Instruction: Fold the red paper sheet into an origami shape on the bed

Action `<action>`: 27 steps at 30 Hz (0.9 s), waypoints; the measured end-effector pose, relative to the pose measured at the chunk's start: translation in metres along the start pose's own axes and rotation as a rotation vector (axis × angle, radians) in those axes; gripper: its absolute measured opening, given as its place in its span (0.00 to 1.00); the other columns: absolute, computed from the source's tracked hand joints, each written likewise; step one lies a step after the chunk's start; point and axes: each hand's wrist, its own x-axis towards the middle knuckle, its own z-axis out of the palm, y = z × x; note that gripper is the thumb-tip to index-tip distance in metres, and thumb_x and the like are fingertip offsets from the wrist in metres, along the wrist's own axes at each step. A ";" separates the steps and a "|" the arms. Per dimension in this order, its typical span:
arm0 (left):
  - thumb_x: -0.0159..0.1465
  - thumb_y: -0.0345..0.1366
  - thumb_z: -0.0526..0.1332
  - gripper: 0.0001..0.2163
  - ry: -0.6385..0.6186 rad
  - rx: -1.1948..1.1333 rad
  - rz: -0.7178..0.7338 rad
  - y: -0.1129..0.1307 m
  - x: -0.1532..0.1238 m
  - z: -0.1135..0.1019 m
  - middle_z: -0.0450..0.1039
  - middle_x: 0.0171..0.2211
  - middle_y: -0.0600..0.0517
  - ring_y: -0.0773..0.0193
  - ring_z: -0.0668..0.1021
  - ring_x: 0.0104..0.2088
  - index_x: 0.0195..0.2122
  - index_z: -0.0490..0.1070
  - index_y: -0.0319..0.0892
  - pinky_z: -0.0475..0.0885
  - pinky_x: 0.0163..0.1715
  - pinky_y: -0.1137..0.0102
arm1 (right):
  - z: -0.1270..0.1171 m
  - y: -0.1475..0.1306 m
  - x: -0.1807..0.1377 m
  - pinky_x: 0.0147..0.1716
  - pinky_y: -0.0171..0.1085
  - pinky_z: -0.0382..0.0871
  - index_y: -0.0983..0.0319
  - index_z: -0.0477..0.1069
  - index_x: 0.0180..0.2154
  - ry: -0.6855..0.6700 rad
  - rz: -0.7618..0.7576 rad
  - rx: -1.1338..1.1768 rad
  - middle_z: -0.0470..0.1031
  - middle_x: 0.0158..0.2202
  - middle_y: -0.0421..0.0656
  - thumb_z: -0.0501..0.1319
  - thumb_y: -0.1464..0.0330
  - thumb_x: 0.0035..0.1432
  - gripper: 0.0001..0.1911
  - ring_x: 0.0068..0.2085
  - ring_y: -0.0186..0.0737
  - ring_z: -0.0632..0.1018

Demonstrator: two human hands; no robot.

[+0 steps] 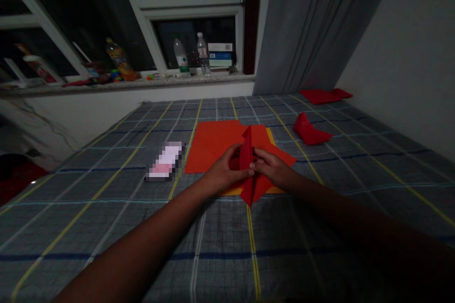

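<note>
Between my two hands stands a folded piece of red paper (246, 156), long and narrow with pointed ends. My left hand (225, 170) grips it from the left, the thumb pressed against its side. From the right, my right hand (273, 168) pinches the same paper near its middle, fingers partly hidden behind it. Beneath them lie orange sheets (213, 142), with a yellow sheet (271, 136) showing at their edge. A folded red paper boat-like shape (309, 131) rests on the cloth to the right.
A phone (165, 161), its screen blurred, lies left of the sheets on the plaid cloth (117, 213). More red paper (320, 96) sits at the far right corner. Bottles (182, 59) and stacked boxes (220, 55) stand on the windowsill, beside a grey curtain (295, 23).
</note>
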 end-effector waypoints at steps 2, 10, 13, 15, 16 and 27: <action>0.56 0.38 0.71 0.34 0.034 0.044 0.013 -0.001 0.000 0.000 0.66 0.61 0.41 0.51 0.70 0.62 0.62 0.60 0.44 0.64 0.63 0.51 | 0.000 0.000 0.000 0.43 0.42 0.74 0.58 0.69 0.55 0.022 -0.018 0.011 0.79 0.44 0.43 0.61 0.65 0.56 0.24 0.42 0.43 0.79; 0.54 0.45 0.72 0.40 0.151 0.340 0.041 0.008 -0.008 0.011 0.60 0.64 0.39 0.45 0.66 0.63 0.65 0.57 0.44 0.60 0.64 0.47 | -0.002 0.016 0.001 0.35 0.38 0.72 0.60 0.72 0.41 0.326 0.020 -0.284 0.79 0.37 0.42 0.59 0.71 0.49 0.14 0.35 0.41 0.78; 0.54 0.45 0.72 0.40 0.144 0.386 0.076 0.011 -0.010 0.013 0.60 0.64 0.40 0.45 0.65 0.64 0.65 0.57 0.45 0.58 0.65 0.47 | -0.004 0.015 0.000 0.33 0.38 0.71 0.61 0.73 0.36 0.307 0.067 -0.394 0.79 0.34 0.42 0.59 0.73 0.48 0.11 0.32 0.40 0.77; 0.55 0.45 0.71 0.39 0.136 0.334 0.073 0.009 -0.010 0.011 0.59 0.65 0.40 0.45 0.64 0.65 0.66 0.56 0.46 0.59 0.64 0.47 | -0.005 0.011 0.000 0.32 0.38 0.70 0.62 0.73 0.35 0.321 0.072 -0.429 0.79 0.33 0.42 0.58 0.72 0.49 0.09 0.31 0.40 0.76; 0.56 0.45 0.70 0.39 0.129 0.291 0.065 0.007 -0.009 0.010 0.58 0.66 0.40 0.45 0.64 0.65 0.66 0.55 0.46 0.61 0.64 0.48 | -0.007 0.010 0.001 0.32 0.38 0.69 0.62 0.73 0.36 0.342 0.067 -0.445 0.79 0.33 0.43 0.58 0.70 0.51 0.09 0.32 0.41 0.77; 0.57 0.41 0.67 0.36 -0.007 0.073 0.023 0.002 -0.008 0.002 0.55 0.68 0.42 0.46 0.64 0.65 0.66 0.56 0.48 0.69 0.58 0.52 | -0.015 0.009 0.004 0.31 0.37 0.68 0.61 0.73 0.39 0.440 -0.004 -0.555 0.80 0.34 0.43 0.63 0.66 0.51 0.12 0.33 0.41 0.78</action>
